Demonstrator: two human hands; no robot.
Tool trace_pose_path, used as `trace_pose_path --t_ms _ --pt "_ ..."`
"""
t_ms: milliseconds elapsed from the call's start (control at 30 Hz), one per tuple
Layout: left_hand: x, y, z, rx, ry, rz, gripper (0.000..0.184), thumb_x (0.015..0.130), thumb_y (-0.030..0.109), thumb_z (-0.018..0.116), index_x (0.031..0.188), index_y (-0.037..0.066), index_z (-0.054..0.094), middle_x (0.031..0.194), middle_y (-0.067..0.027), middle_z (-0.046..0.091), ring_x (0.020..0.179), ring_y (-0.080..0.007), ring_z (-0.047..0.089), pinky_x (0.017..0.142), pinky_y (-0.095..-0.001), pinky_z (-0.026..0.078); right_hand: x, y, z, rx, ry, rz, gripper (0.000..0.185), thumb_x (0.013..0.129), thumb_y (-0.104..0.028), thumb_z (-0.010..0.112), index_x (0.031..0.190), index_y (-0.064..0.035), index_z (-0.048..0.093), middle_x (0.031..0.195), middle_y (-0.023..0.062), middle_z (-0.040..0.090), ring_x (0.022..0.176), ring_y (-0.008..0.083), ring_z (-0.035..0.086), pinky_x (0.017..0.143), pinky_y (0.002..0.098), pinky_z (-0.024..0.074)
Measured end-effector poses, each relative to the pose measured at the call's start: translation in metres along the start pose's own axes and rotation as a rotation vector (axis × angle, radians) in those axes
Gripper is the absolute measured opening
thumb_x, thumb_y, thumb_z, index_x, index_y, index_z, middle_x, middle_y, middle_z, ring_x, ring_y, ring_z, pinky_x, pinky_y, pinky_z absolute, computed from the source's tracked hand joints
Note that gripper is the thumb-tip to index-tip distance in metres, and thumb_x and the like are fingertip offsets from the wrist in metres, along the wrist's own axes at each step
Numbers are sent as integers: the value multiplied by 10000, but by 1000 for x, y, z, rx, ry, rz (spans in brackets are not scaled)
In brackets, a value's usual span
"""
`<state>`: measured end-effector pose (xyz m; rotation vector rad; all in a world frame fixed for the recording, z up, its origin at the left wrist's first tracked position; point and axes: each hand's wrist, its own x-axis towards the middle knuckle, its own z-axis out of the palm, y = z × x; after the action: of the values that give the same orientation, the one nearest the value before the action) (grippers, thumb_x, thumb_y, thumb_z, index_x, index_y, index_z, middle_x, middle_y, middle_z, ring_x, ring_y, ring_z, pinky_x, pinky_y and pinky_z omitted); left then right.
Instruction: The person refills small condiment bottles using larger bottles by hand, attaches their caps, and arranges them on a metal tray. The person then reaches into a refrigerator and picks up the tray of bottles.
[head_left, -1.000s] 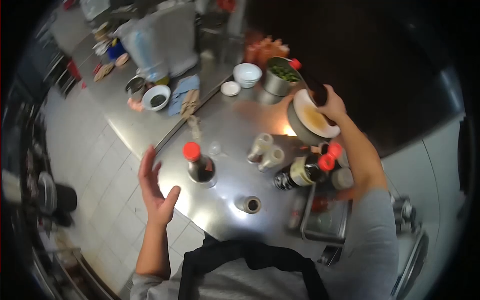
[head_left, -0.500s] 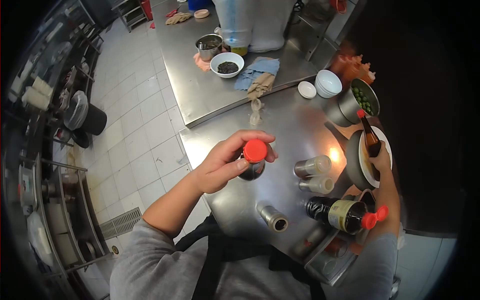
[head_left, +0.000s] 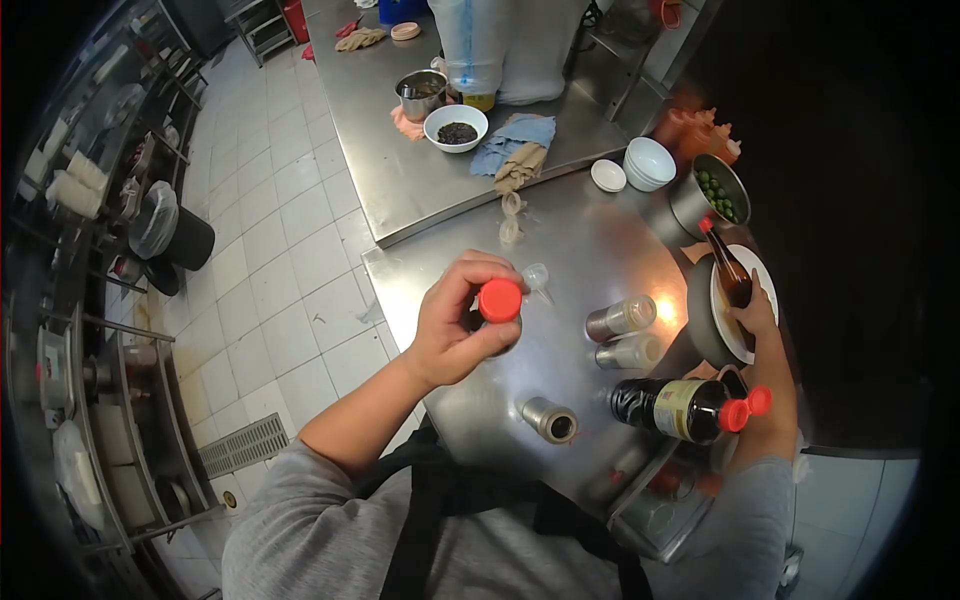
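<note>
My left hand (head_left: 455, 325) is wrapped round a bottle with a red cap (head_left: 500, 300); most of its body is hidden by my fingers. My right hand (head_left: 757, 308) grips a slim brown sauce bottle (head_left: 732, 275) with a red top, tilted beside a white plate (head_left: 762, 272). Below that hand stands a large soy sauce bottle (head_left: 680, 408), its red flip cap up. Between my arms is a small open-topped glass bottle (head_left: 550, 420). Two clear shaker jars (head_left: 622, 317) are near the middle. A small clear plastic piece (head_left: 537, 276) lies just past my left hand.
A metal pot of green limes (head_left: 718, 190), stacked white bowls (head_left: 650, 162) and a small white dish (head_left: 608, 176) stand at the far right. On the back counter (head_left: 365, 150) are a bowl of dark bits (head_left: 456, 130) and folded cloths (head_left: 515, 150). Tiled floor lies left.
My left hand has closed further round the red-capped bottle and shifted slightly, uncovering the clear plastic piece. My right hand still holds the brown bottle, a little further left in view.
</note>
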<state>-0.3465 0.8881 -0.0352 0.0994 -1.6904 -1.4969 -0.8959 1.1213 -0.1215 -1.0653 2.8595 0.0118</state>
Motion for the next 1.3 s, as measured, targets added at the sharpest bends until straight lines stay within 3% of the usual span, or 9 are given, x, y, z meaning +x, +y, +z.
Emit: trace_pose_path --t_ms 100,200,500,700,867,967,1100,1200,1300 --pt "-4 13 -3 -49 -42 -134 443 886 122 589 1278 -3 423 1062 -151 583 1032 -229 575 934 -368 436 -4 6 -10 -70 33 -20 1153 579 -285 841 1510 -201 167 1306 231 482 1210 388 488 1008 451 424" --pt "-10 18 -2 -192 -27 -197 415 925 153 540 1292 9 409 1097 -126 573 809 -130 526 726 -265 436 -13 8 -44 56 93 -156 1076 574 -313 842 1481 -178 279 1296 258 474 1220 412 467 1030 448 404" --pt "-17 0 5 141 51 99 382 983 308 356 1171 -12 446 849 -95 564 722 -149 519 685 -278 434 -105 5 -200 -11 444 -84 836 697 -359 779 1419 -165 407 1300 271 496 1219 397 492 1013 422 424" --pt "-48 29 -7 67 -47 50 465 991 417 343 1136 -12 449 821 -92 564 702 -149 530 662 -272 442 -242 -109 -281 220 791 -252 477 848 -216 686 1300 -132 557 1238 116 603 1195 199 542 983 339 416" --pt "-79 51 -3 -70 -103 -46 472 976 440 364 1140 3 433 869 -94 528 777 -155 514 737 -283 441 -351 -216 -238 400 822 -592 357 767 -112 735 1111 -51 660 1117 76 653 1063 203 599 912 313 467" --pt "-93 49 2 -63 -140 25 428 981 394 381 1130 -2 443 836 -80 553 729 -134 523 684 -269 449 -401 -265 -179 613 544 -702 354 717 3 704 1067 -22 658 1018 96 665 946 217 633 858 333 496" --pt "-105 60 3 -116 -244 -71 447 966 388 419 1183 -3 423 903 -92 564 802 -146 543 741 -288 462 -424 -341 -93 1045 57 -649 720 675 -117 799 1321 -44 489 1256 138 560 1125 238 566 944 344 461" --pt "-111 63 5 -72 -298 -60 431 949 337 431 1210 -5 419 959 -101 581 863 -175 566 803 -311 464 -396 -377 -31 1010 153 -663 1118 592 -281 871 1480 -88 219 1263 156 524 1182 297 524 989 379 434" --pt "-110 60 3 7 -273 35 403 947 326 432 1176 -5 439 939 -102 580 838 -179 569 789 -313 468 -382 -393 -5 1265 30 -618 917 622 -263 846 1381 -76 368 1216 132 560 1119 248 565 954 352 450"
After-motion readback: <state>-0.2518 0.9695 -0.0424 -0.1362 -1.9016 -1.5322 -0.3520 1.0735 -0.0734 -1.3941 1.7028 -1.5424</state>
